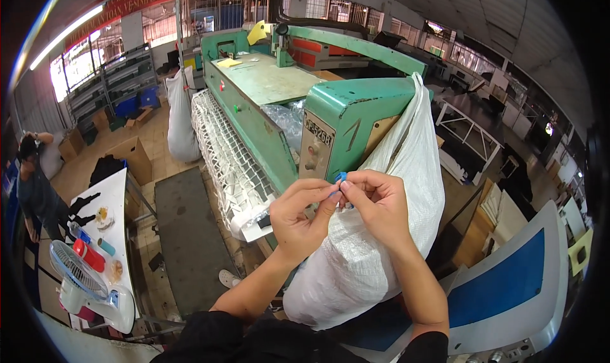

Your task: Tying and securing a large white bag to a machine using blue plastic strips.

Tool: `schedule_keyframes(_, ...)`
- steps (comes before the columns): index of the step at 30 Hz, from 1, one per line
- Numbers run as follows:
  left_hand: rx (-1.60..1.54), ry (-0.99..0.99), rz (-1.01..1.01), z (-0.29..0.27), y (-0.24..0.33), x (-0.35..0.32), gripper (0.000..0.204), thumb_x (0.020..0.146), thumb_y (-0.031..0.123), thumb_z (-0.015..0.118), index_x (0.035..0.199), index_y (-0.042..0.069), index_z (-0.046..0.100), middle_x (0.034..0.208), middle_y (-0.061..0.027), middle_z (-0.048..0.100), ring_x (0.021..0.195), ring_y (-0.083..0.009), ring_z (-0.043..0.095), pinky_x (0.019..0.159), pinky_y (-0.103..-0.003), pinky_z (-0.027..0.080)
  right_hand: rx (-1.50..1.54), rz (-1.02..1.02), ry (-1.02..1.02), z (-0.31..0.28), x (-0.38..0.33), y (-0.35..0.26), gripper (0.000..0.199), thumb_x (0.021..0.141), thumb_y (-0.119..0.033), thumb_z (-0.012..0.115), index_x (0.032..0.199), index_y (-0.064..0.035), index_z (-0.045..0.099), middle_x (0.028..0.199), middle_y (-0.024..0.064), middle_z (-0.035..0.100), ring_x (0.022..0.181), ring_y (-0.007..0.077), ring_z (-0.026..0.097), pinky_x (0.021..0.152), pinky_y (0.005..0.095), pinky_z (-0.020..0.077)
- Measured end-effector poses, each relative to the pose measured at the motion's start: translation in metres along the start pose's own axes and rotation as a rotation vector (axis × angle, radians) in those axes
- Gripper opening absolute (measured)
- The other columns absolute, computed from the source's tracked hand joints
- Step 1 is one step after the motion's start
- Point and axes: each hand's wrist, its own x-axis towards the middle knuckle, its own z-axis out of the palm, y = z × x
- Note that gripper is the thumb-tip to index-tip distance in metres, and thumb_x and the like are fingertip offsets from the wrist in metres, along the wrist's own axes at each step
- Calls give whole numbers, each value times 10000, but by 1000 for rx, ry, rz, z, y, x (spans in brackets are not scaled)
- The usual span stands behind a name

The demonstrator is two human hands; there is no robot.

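In the middle of the view my left hand (300,220) and my right hand (380,201) meet at the fingertips. Between them is a small bright blue piece (342,176), thin and soft-looking; most of it is hidden by the fingers. Both hands are closed in a pinch on it. Just below and behind them bulges a large white woven sack (356,264), its upper edge pulled up over the corner of a green machine (362,96).
White netting (232,163) full of scraps hangs along the machine's left side. Another sack (182,118) hangs farther back. On the left stand a white table (121,207) and a fan (79,271), with a person (38,185) beyond. A grey-and-blue panel (508,287) lies at lower right.
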Motion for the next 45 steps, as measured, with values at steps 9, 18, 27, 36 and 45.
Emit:
schedule_keyframes(9, -115, -136, -140, 1, 3, -3, 180, 835, -49, 730, 1015, -42, 729, 1058, -125, 702, 927, -183, 679, 808, -273, 532, 4, -44, 46, -11, -9, 8, 139, 970, -81, 633, 1009, 44, 678, 917, 14, 682, 837, 70, 608, 764, 227, 487)
schedule_keyframes(18, -291, -194, -353, -2, 2, 6, 154, 849, -54, 711, 1003, -65, 707, 977, -110, 709, 901, -149, 677, 778, -275, 548, -450, -367, 73, -4, -12, 2, 107, 825, 31, 690, 923, 8, 724, 955, 121, 693, 736, 194, 665, 693, 296, 506)
schedule_keyframes(27, 84, -75, -76, 1, 18, 2, 271, 780, -57, 707, 1042, -31, 641, 951, -134, 691, 819, -153, 689, 707, -282, 552, -727, -585, 244, 14, -20, 1, 107, 823, 55, 667, 920, 31, 703, 1061, 127, 625, 803, 197, 630, 699, 283, 484)
schedule_keyframes(36, -3, -98, -53, -14, 23, 0, 362, 812, -77, 628, 1170, -20, 613, 1008, -140, 699, 851, -198, 711, 780, -315, 568, -769, -575, 235, 31, -21, 7, 83, 899, -62, 652, 903, 16, 680, 1276, 154, 507, 733, 148, 571, 755, 296, 457)
schedule_keyframes(45, -279, -218, -197, -42, 35, 9, 424, 799, -53, 641, 1205, 13, 537, 811, -114, 709, 770, -173, 709, 738, -314, 604, -259, -318, 93, 29, -27, 13, 123, 1003, -130, 580, 978, -14, 614, 1312, 87, 445, 889, 112, 563, 781, 241, 435)
